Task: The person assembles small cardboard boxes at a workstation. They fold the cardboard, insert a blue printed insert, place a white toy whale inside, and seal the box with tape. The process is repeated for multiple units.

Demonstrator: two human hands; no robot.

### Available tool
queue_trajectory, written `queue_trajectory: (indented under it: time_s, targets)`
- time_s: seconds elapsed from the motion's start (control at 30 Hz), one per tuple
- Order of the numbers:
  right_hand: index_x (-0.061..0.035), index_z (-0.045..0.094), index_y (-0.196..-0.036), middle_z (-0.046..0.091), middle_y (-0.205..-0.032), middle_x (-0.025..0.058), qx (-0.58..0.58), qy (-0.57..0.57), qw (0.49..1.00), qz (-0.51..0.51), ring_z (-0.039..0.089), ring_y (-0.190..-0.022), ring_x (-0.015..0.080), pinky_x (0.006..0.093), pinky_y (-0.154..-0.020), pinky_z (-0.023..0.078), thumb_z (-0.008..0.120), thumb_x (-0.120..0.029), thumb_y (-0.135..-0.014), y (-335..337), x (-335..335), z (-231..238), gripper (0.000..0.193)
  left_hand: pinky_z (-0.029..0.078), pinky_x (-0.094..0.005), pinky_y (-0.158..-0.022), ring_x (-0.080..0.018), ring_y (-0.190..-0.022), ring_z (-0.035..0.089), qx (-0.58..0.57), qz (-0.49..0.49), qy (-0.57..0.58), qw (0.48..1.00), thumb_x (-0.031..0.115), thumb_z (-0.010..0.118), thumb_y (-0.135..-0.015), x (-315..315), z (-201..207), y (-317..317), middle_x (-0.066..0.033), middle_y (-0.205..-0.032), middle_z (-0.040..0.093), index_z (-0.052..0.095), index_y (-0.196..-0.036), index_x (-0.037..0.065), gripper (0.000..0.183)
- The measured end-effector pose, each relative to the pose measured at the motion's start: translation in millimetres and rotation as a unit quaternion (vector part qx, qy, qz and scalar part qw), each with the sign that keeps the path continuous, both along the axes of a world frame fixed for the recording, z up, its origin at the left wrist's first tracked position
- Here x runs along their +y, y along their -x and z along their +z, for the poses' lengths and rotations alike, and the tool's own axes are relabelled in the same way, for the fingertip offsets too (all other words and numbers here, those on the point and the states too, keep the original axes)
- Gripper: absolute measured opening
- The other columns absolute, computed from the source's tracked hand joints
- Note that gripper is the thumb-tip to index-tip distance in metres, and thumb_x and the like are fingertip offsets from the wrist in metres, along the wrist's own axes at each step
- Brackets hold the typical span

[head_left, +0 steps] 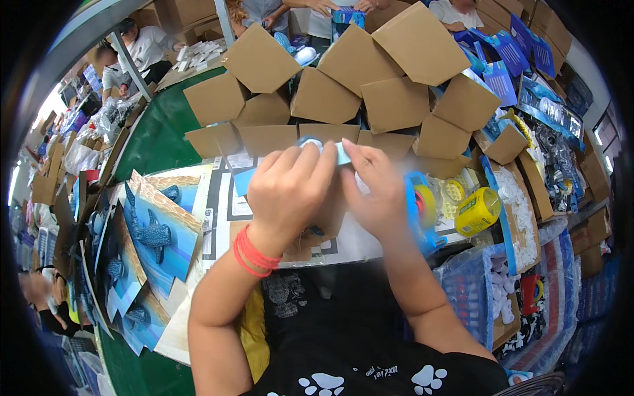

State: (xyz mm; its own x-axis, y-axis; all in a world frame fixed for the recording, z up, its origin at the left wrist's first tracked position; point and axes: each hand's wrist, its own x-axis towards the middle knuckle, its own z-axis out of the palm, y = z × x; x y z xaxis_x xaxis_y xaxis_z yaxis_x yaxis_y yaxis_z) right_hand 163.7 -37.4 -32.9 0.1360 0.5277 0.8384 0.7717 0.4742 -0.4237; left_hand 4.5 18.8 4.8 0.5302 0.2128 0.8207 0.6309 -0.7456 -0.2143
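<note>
My left hand (290, 188), with red bands at the wrist, is closed, its back towards me and its fingers curled over. A rounded white and dark blue thing (308, 141) shows just past its knuckles. What its fingers hold is mostly hidden. Close beside it, my right hand (376, 191) pinches a small pale blue piece (343, 154) between thumb and fingers. The two hands nearly meet above the white worktop (360, 245). Under them, a brown cardboard piece (300, 247) is partly covered.
Cardboard boxes (360, 59) with raised flaps line the far side. Blue printed cards with whale shark figures (152, 234) lie left. Right stand a blue tape dispenser (432, 241), a yellow bottle (478, 211) and a box of small white parts (515, 224). Other people work beyond.
</note>
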Motion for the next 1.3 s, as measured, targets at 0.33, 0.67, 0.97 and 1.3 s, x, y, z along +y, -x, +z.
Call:
queue_trajectory:
  time_s: [0.33, 0.67, 0.97, 1.3]
  targets:
    - [-0.009, 0.073, -0.119, 0.073, -0.111, 0.016, -0.148, -0.095, 0.984, -0.023, 0.073, -0.076, 0.0246, 0.0315, -0.062, 0.058, 0.07, 0.001, -0.073, 4, 3, 13, 0.047, 0.032, -0.062, -0.112, -0.0332, -0.117, 0.063, 0.095, 0.023, 0.101, 0.99, 0.028, 0.063, -0.092, -41, 19, 50, -0.0057, -0.129, 0.067, 0.056, -0.144, 0.019, 0.053]
    - [-0.0015, 0.072, -0.114, 0.075, -0.112, 0.0125, 0.021, -0.176, 0.982, -0.06, 0.076, -0.09, 0.0267, 0.0328, -0.069, 0.061, 0.062, 0.009, -0.075, -23, -32, -15, 0.042, 0.023, -0.0446, -0.117, -0.0313, -0.134, 0.044, -0.278, -0.263, 0.617, 0.687, 0.068, 0.084, -0.063, -4, -115, 103, -0.023, -0.15, 0.039, 0.021, -0.153, -0.003, 0.131]
    - [-0.0095, 0.076, -0.098, 0.076, -0.097, 0.0058, 0.009, -0.064, 0.991, -0.119, 0.075, -0.086, 0.0213, 0.0297, -0.065, 0.059, 0.075, -0.011, -0.083, -91, -199, -22, 0.015, 0.049, -0.0345, -0.075, -0.0202, -0.085, 0.061, -0.304, -0.131, 0.423, 0.844, 0.022, 0.09, -0.067, -35, -53, 136, -0.0138, -0.1, 0.066, 0.059, -0.11, -0.006, 0.06]
    - [0.0001, 0.067, -0.114, 0.07, -0.081, 0.0141, 0.305, 0.62, 0.585, -0.424, 0.068, -0.064, 0.023, 0.0356, -0.057, 0.056, 0.066, -0.03, -0.093, -352, -442, -135, 0.036, 0.052, -0.0417, -0.058, -0.0268, -0.058, 0.066, 0.163, 0.205, 0.254, 0.931, 0.056, 0.084, -0.071, -28, -93, 29, -0.0068, -0.071, 0.071, 0.074, -0.083, 0.013, 0.046]
